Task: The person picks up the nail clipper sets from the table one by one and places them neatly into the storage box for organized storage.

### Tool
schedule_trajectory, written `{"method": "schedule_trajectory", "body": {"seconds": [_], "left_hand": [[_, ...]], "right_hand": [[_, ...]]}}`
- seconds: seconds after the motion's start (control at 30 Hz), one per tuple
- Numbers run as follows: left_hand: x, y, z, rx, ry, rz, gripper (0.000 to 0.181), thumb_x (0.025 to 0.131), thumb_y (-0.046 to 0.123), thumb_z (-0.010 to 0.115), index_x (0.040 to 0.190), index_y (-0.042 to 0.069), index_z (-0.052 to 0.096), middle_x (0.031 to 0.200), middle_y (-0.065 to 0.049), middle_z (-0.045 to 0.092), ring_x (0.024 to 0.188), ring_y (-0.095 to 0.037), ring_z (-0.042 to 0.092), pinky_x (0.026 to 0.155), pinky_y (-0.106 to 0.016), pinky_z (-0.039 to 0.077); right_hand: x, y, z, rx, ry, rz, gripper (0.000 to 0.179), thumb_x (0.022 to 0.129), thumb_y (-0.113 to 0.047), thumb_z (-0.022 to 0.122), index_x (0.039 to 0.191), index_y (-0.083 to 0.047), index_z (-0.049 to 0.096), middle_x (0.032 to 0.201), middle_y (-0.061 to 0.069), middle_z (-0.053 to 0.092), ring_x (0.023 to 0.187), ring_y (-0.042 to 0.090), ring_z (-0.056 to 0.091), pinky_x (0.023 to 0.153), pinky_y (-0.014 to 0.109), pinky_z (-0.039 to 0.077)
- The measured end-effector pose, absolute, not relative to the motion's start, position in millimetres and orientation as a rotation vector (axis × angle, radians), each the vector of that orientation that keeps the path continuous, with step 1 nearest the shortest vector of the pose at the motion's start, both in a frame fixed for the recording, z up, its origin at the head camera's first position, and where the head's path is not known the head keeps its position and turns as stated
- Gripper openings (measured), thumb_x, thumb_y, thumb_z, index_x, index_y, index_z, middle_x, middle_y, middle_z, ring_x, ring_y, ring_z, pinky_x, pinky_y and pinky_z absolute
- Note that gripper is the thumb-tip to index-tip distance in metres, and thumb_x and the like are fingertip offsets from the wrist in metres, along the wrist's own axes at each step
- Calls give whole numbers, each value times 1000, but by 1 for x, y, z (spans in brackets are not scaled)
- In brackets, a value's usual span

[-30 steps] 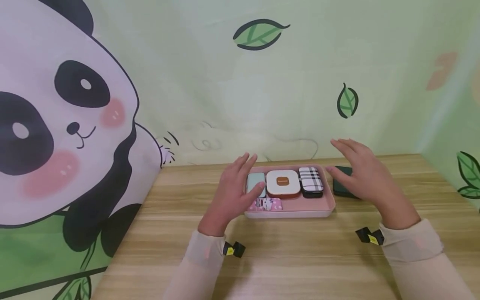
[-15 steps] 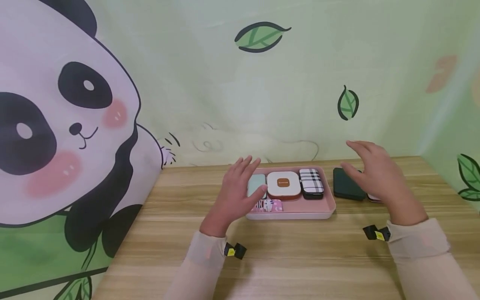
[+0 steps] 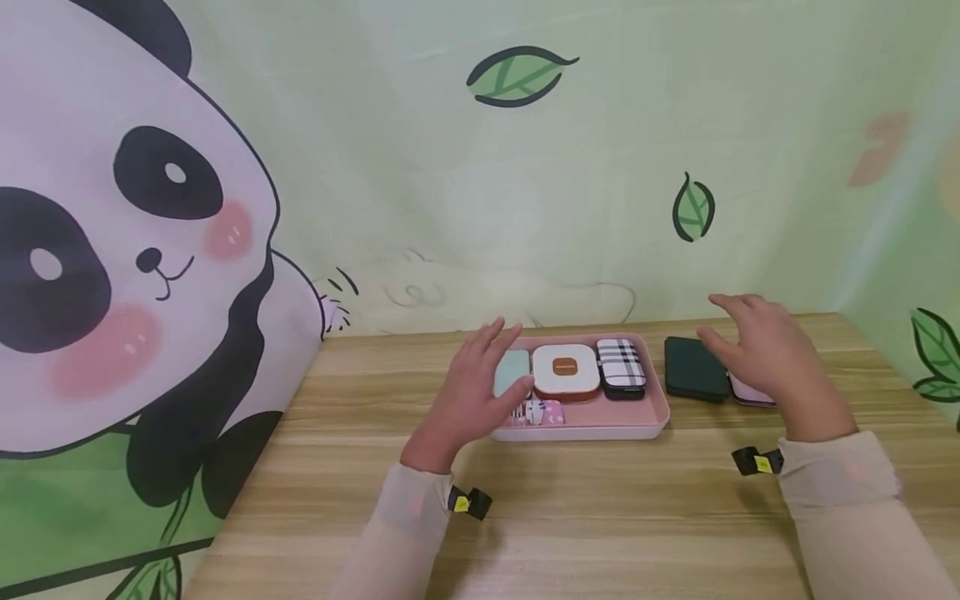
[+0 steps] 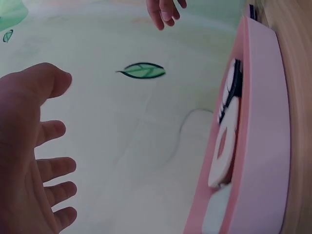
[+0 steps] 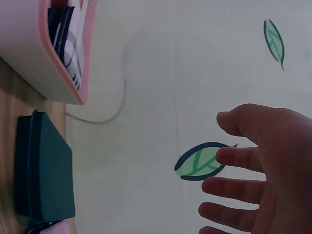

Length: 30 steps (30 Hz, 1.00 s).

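A pink tray point(image 3: 600, 416) sits near the back of the table. Inside it lie a mint-green case point(image 3: 513, 371), a white rounded-square case point(image 3: 566, 369) with an orange-brown label, a black-and-white plaid case point(image 3: 621, 364) and a pink patterned item point(image 3: 546, 412). My left hand point(image 3: 472, 396) is raised over the tray's left end, fingers extended, holding nothing, and hides part of that end. To the tray's right lies a dark green case point(image 3: 695, 368), with a pink case point(image 3: 750, 393) beside it, partly hidden. Above these two hovers my right hand point(image 3: 776, 358), its fingers apart and nothing in them.
Everything rests on a wood-grain table point(image 3: 585, 517). Behind it hangs a pale green backdrop point(image 3: 420, 183) printed with leaves and a large panda point(image 3: 195, 250) at the left. Both wrists wear small black devices.
My right hand has drawn away to the right from the tray, uncovering the dark green case and part of the pink case. My left hand has barely moved.
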State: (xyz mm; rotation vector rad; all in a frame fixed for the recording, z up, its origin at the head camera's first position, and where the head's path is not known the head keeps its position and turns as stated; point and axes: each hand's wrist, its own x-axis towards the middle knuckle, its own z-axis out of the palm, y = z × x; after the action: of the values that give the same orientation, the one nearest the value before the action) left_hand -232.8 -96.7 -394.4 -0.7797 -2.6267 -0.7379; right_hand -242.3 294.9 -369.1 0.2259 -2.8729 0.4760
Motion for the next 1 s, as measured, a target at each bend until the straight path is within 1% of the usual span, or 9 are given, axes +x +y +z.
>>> {"method": "schedule_trajectory", "body": {"seconds": [0.17, 0.27, 0.4, 0.5, 0.7, 1.0], "left_hand": [[-239, -99, -401, -741, -2664, -699, 68, 98, 47, 55, 158, 24, 31, 164, -8, 28, 151, -30, 25, 118, -57, 26], [-241, -101, -405, -729, -2671, -692, 68, 99, 46, 55, 158, 23, 31, 163, -10, 30, 150, -31, 27, 119, -56, 26], [-244, -103, -408, -720, -2651, -707, 66, 99, 42, 55, 157, 18, 34, 157, -12, 38, 145, -31, 35, 118, -52, 30], [-246, -103, -409, -705, -2645, -733, 66, 99, 40, 57, 156, 16, 35, 154, -13, 42, 141, -30, 40, 116, -50, 34], [-248, -103, -412, -670, -2683, -747, 66, 99, 41, 56, 156, 18, 35, 157, -13, 38, 144, -31, 37, 117, -51, 32], [-252, -104, -419, -648, -2688, -739, 67, 98, 41, 57, 156, 17, 35, 159, -17, 35, 146, -35, 35, 116, -54, 32]], "right_hand": [[-250, 300, -376, 194, -2901, 472, 74, 101, -51, 47, 151, 2, 35, 144, 38, 39, 129, 58, 36, 105, 72, 30], [-252, 304, -380, 178, -2915, 460, 71, 102, -45, 48, 151, 4, 33, 142, 39, 40, 127, 59, 38, 104, 72, 32], [-254, 311, -386, 155, -2929, 440, 65, 103, -38, 48, 149, 6, 34, 140, 40, 41, 125, 59, 40, 101, 72, 34], [-255, 315, -390, 142, -2935, 433, 65, 103, -38, 47, 148, 7, 35, 140, 41, 41, 125, 60, 40, 101, 73, 35], [-257, 323, -397, 122, -2958, 434, 70, 103, -45, 46, 147, 8, 35, 140, 42, 39, 127, 60, 37, 103, 73, 32], [-262, 335, -406, 97, -2990, 443, 69, 101, -41, 48, 146, 9, 35, 141, 43, 37, 127, 62, 35, 102, 74, 31]]}}
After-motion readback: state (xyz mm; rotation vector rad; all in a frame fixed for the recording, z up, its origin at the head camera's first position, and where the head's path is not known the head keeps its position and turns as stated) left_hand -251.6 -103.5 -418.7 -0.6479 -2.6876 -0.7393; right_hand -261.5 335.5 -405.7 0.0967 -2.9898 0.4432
